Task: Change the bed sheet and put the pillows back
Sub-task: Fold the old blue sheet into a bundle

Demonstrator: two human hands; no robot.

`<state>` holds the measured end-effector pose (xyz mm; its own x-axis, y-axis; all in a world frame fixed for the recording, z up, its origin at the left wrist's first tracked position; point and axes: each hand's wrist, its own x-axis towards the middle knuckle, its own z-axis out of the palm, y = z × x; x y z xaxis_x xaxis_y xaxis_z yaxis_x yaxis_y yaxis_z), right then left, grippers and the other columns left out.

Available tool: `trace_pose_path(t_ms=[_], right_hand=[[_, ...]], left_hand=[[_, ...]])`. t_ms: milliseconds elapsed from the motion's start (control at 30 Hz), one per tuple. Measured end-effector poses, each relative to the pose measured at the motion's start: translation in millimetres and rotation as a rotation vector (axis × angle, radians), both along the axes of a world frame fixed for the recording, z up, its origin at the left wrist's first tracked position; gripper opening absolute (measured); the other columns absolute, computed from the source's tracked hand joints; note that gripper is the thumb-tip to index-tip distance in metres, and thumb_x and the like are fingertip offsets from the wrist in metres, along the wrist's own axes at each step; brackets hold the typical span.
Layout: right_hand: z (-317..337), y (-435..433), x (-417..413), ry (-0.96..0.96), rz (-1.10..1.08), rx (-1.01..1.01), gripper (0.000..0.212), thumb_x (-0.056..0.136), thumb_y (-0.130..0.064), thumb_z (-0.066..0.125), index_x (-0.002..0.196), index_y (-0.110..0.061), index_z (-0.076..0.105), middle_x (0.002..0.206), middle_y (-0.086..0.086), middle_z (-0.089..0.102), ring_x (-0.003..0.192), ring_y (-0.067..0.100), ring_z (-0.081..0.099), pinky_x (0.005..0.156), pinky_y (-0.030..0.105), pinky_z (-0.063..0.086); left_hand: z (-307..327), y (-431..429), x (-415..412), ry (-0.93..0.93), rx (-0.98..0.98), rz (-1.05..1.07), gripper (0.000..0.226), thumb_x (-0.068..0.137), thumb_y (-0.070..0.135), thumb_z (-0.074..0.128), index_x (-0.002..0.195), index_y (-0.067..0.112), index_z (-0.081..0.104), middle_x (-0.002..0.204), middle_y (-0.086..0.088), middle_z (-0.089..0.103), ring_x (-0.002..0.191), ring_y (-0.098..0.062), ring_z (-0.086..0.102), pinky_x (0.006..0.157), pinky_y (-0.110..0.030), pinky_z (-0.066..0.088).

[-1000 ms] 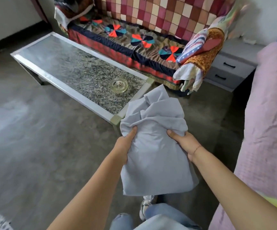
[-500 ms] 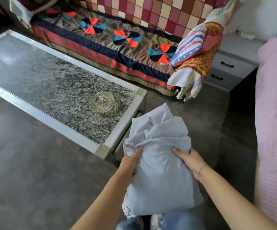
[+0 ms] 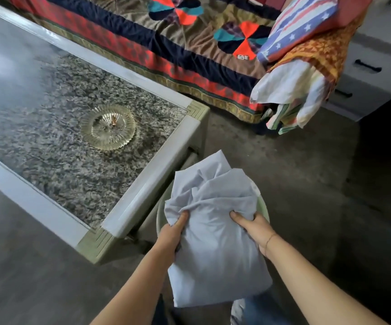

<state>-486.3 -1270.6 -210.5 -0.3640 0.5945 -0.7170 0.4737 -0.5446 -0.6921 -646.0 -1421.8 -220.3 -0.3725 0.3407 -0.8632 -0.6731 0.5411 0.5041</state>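
A bundled pale grey sheet (image 3: 215, 242) hangs low in front of me, just past the corner of the coffee table. My left hand (image 3: 172, 233) grips its left side and my right hand (image 3: 254, 227) grips its right side. Under the bundle a pale green round rim (image 3: 263, 207) shows, mostly hidden by the cloth. A stack of pillows and folded cloths (image 3: 302, 57) lies on the right end of the sofa, with a striped, starred one on top. The bed is out of view.
A low coffee table (image 3: 142, 191) with a speckled stone top stands at my left, carrying a glass ashtray (image 3: 108, 127). Behind it is a sofa with a patchwork cover (image 3: 166, 43). A grey drawer unit (image 3: 368, 73) stands at the right. The floor is grey concrete.
I have stepped forward and bent down: the table corner and sofa are much nearer. The sheet, held the same way in both hands, has come down beside the table corner over the green rim.
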Motion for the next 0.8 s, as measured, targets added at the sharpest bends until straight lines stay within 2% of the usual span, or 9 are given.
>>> trace_pose_path(t_ms=[67, 233, 300, 433, 500, 533, 633, 700, 800], right_hand=[[-42, 13, -3, 0.007, 0.009, -0.002, 0.05, 0.072, -0.034, 0.081, 0.117, -0.021, 0.061, 0.108, -0.003, 0.069, 0.097, 0.015, 0.064, 0.089, 0.032, 0.049], [-152, 41, -9, 0.015, 0.013, 0.006, 0.035, 0.075, -0.029, 0.08, 0.105, -0.024, 0.062, 0.102, -0.005, 0.069, 0.088, 0.009, 0.064, 0.064, 0.019, 0.049], [-201, 49, -10, 0.006, 0.031, -0.003, 0.045, 0.068, -0.037, 0.085, 0.106, -0.025, 0.062, 0.103, -0.004, 0.069, 0.089, 0.01, 0.065, 0.065, 0.021, 0.051], [-284, 71, -15, -0.057, 0.184, -0.042, 0.097, 0.037, -0.062, 0.089, 0.12, -0.02, 0.063, 0.118, 0.002, 0.068, 0.103, 0.018, 0.065, 0.089, 0.034, 0.053], [-313, 80, -18, -0.113, 0.284, -0.048, 0.103, 0.036, -0.065, 0.087, 0.125, -0.021, 0.059, 0.126, 0.001, 0.063, 0.111, 0.022, 0.061, 0.097, 0.035, 0.049], [-320, 81, -20, -0.138, 0.315, -0.04, 0.097, 0.046, -0.061, 0.087, 0.129, -0.021, 0.056, 0.13, 0.001, 0.059, 0.116, 0.023, 0.058, 0.1, 0.034, 0.046], [-340, 88, -24, -0.212, 0.347, 0.023, 0.07, 0.079, -0.04, 0.076, 0.139, -0.016, 0.048, 0.139, 0.004, 0.052, 0.124, 0.025, 0.051, 0.099, 0.028, 0.041], [-343, 90, -26, -0.237, 0.336, 0.029, 0.076, 0.079, -0.041, 0.075, 0.143, -0.015, 0.043, 0.142, 0.007, 0.049, 0.127, 0.026, 0.049, 0.103, 0.031, 0.039], [-321, 89, -26, -0.189, 0.287, 0.06, 0.099, 0.062, -0.05, 0.085, 0.144, -0.016, 0.041, 0.14, 0.006, 0.051, 0.126, 0.025, 0.05, 0.105, 0.035, 0.042]], left_hand=[[-42, 13, -2, 0.008, -0.008, 0.007, 0.04, 0.08, 0.054, 0.069, 0.093, 0.018, 0.061, 0.088, -0.001, 0.068, 0.081, -0.018, 0.063, 0.065, -0.028, 0.047], [-151, 40, -8, 0.079, 0.08, 0.007, 0.062, 0.076, 0.06, 0.071, 0.128, 0.029, 0.057, 0.118, 0.004, 0.067, 0.107, -0.015, 0.061, 0.1, -0.035, 0.045], [-193, 50, -14, 0.092, 0.06, -0.038, 0.071, 0.073, 0.065, 0.07, 0.131, 0.027, 0.055, 0.122, 0.003, 0.064, 0.11, -0.018, 0.059, 0.102, -0.038, 0.044], [-276, 61, -25, 0.088, -0.132, -0.104, 0.083, 0.074, 0.068, 0.067, 0.125, 0.003, 0.06, 0.096, -0.008, 0.067, 0.088, -0.028, 0.064, 0.081, -0.037, 0.054], [-305, 66, -27, 0.104, -0.216, -0.133, 0.086, 0.076, 0.069, 0.063, 0.125, -0.001, 0.061, 0.08, -0.01, 0.063, 0.069, -0.026, 0.06, 0.059, -0.031, 0.05], [-316, 68, -27, 0.101, -0.232, -0.141, 0.084, 0.078, 0.069, 0.061, 0.127, 0.0, 0.059, 0.078, -0.009, 0.059, 0.064, -0.024, 0.055, 0.052, -0.028, 0.044], [-339, 75, -28, 0.127, -0.186, -0.119, 0.078, 0.082, 0.064, 0.06, 0.139, 0.011, 0.049, 0.116, -0.011, 0.061, 0.087, -0.027, 0.059, 0.051, -0.026, 0.042], [-340, 78, -30, 0.158, -0.169, -0.133, 0.075, 0.083, 0.061, 0.062, 0.14, 0.013, 0.049, 0.13, -0.012, 0.058, 0.099, -0.029, 0.059, 0.05, -0.025, 0.042], [-326, 74, -34, 0.196, -0.182, -0.184, 0.077, 0.082, 0.061, 0.064, 0.138, 0.01, 0.05, 0.129, -0.016, 0.059, 0.094, -0.03, 0.059, 0.044, -0.022, 0.048]])
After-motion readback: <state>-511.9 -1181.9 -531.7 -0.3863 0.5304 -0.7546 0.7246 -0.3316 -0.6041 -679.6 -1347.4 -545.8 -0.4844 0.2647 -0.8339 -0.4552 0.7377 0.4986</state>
